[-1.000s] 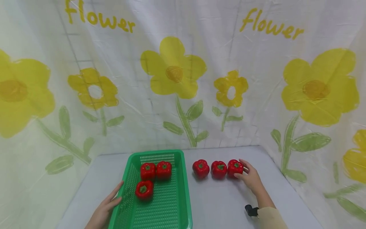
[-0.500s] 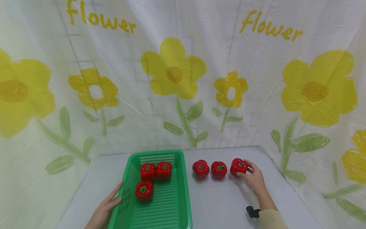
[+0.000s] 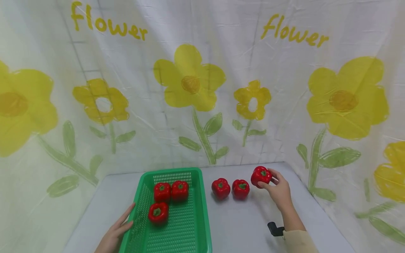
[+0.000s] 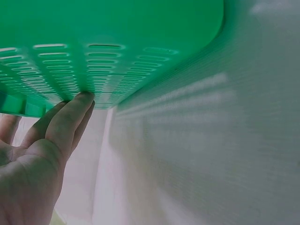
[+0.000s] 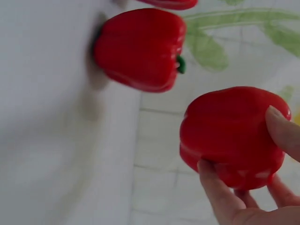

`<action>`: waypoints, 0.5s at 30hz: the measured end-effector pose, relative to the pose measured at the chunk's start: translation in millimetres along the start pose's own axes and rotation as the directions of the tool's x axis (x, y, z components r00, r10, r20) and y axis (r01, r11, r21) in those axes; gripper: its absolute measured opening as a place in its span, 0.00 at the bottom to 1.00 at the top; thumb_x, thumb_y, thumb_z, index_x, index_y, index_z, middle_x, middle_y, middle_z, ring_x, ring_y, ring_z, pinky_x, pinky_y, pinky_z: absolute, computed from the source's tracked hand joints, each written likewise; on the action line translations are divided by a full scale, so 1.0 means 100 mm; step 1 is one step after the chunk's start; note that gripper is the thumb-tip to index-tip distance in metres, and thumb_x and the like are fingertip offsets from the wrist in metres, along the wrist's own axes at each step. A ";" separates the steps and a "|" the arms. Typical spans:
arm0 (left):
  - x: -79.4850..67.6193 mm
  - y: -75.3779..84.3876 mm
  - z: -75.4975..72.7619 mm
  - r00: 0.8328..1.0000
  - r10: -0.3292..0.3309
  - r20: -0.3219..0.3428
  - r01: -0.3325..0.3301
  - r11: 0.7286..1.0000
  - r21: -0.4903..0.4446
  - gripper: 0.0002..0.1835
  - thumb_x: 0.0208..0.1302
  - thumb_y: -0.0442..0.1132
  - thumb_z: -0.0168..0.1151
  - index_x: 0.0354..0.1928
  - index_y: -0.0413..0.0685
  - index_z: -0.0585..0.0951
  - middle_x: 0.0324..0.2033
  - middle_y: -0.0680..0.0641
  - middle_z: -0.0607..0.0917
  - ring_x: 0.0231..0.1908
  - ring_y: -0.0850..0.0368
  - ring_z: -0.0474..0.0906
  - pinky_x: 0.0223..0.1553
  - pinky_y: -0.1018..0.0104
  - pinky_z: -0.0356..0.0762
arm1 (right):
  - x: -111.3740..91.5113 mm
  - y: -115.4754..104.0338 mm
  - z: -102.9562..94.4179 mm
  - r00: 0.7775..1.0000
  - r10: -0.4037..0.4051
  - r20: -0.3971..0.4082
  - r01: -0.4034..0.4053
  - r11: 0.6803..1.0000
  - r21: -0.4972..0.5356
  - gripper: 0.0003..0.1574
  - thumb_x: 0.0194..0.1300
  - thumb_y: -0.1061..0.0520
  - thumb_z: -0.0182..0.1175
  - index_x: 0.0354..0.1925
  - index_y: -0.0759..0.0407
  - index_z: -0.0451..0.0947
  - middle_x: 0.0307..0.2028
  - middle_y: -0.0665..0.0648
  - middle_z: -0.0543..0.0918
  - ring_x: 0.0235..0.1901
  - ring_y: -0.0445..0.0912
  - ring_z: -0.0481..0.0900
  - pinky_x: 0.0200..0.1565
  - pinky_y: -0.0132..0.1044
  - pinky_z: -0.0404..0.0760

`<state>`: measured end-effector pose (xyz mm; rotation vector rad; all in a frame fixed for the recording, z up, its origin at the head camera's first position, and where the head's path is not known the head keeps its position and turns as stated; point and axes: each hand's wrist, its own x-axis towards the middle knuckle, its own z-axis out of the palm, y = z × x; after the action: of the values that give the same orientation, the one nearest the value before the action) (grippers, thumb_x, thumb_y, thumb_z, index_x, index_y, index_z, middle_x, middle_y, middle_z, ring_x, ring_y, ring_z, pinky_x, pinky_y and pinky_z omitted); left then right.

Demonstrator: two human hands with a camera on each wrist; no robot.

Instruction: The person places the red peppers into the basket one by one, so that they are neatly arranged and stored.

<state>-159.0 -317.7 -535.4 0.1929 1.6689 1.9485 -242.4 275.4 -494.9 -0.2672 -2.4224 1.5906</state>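
My right hand (image 3: 279, 191) holds a red bell pepper (image 3: 261, 176) between thumb and fingers, raised above the table. The right wrist view shows that bell pepper (image 5: 232, 136) gripped from both sides, apart from another bell pepper (image 5: 140, 49) on the table. My left hand (image 3: 114, 230) rests against the left side of a green plastic basket (image 3: 206, 214). In the left wrist view its nearly straight fingers (image 4: 70, 117) touch the slotted outer wall of the basket (image 4: 140, 28). Inside the basket lie three red bell peppers, one of them nearer the front (image 3: 158, 213).
Two red bell peppers, a left one (image 3: 220, 188) and a right one (image 3: 240, 189), stand on the white table (image 3: 234, 225) right of the basket. Behind the table hangs a flower-printed curtain (image 3: 152, 140). A small black object (image 3: 275, 229) sits by my right wrist.
My right hand has taken the rightmost bell pepper from the row, shifted it right, then lifted it off the table. My left hand stays at the basket.
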 end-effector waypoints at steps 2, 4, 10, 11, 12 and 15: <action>0.01 0.00 0.00 1.000 0.007 0.014 -0.007 1.000 -0.021 0.36 0.83 0.51 0.39 0.78 0.69 0.30 0.63 0.72 0.72 0.63 0.58 0.75 0.64 0.56 0.76 | -0.01 -0.08 0.01 1.000 0.010 -0.010 -0.010 1.000 0.008 0.48 0.63 0.51 0.72 0.75 0.54 0.62 0.71 0.67 0.65 0.69 0.65 0.66 0.60 0.60 0.78; 0.02 -0.01 0.00 1.000 0.012 0.024 -0.011 0.999 -0.035 0.36 0.83 0.51 0.38 0.78 0.69 0.29 0.63 0.72 0.72 0.64 0.57 0.75 0.65 0.55 0.75 | -0.02 -0.16 0.02 1.000 0.020 -0.016 -0.019 1.000 0.018 0.48 0.63 0.52 0.72 0.75 0.54 0.62 0.71 0.66 0.65 0.69 0.65 0.66 0.61 0.60 0.78; 0.02 -0.01 0.00 0.999 0.012 0.033 -0.010 0.998 -0.057 0.36 0.83 0.50 0.39 0.78 0.68 0.29 0.63 0.71 0.73 0.63 0.57 0.75 0.64 0.55 0.76 | -0.06 -0.34 0.10 1.000 0.016 -0.002 -0.016 0.998 0.068 0.47 0.61 0.55 0.73 0.74 0.54 0.63 0.71 0.65 0.65 0.69 0.64 0.65 0.60 0.59 0.79; 0.02 -0.01 0.00 0.999 0.012 0.033 -0.010 0.999 -0.052 0.36 0.83 0.50 0.38 0.78 0.68 0.28 0.63 0.72 0.73 0.63 0.58 0.75 0.64 0.56 0.76 | -0.07 -0.36 0.12 1.000 0.014 0.003 -0.014 0.997 0.072 0.47 0.61 0.56 0.74 0.73 0.54 0.63 0.71 0.65 0.66 0.69 0.63 0.65 0.59 0.59 0.79; 0.02 -0.01 0.00 0.999 0.014 0.036 -0.012 0.999 -0.048 0.36 0.83 0.50 0.38 0.78 0.68 0.28 0.63 0.72 0.72 0.64 0.59 0.75 0.64 0.57 0.75 | -0.07 -0.38 0.13 1.000 0.007 0.011 -0.008 0.997 0.074 0.48 0.61 0.56 0.74 0.73 0.54 0.63 0.71 0.64 0.66 0.69 0.63 0.65 0.59 0.59 0.80; 0.01 0.00 -0.02 0.999 0.012 0.036 -0.011 0.999 -0.044 0.36 0.84 0.50 0.37 0.77 0.68 0.27 0.62 0.74 0.72 0.63 0.60 0.74 0.64 0.59 0.75 | -0.07 -0.43 0.18 0.999 -0.009 0.033 0.007 0.998 0.067 0.48 0.59 0.57 0.74 0.73 0.55 0.62 0.70 0.64 0.66 0.69 0.62 0.64 0.58 0.58 0.81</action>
<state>-160.7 -318.5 -535.9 0.2202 1.6040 1.9765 -242.2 240.3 -462.9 -0.2209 -2.3857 1.6825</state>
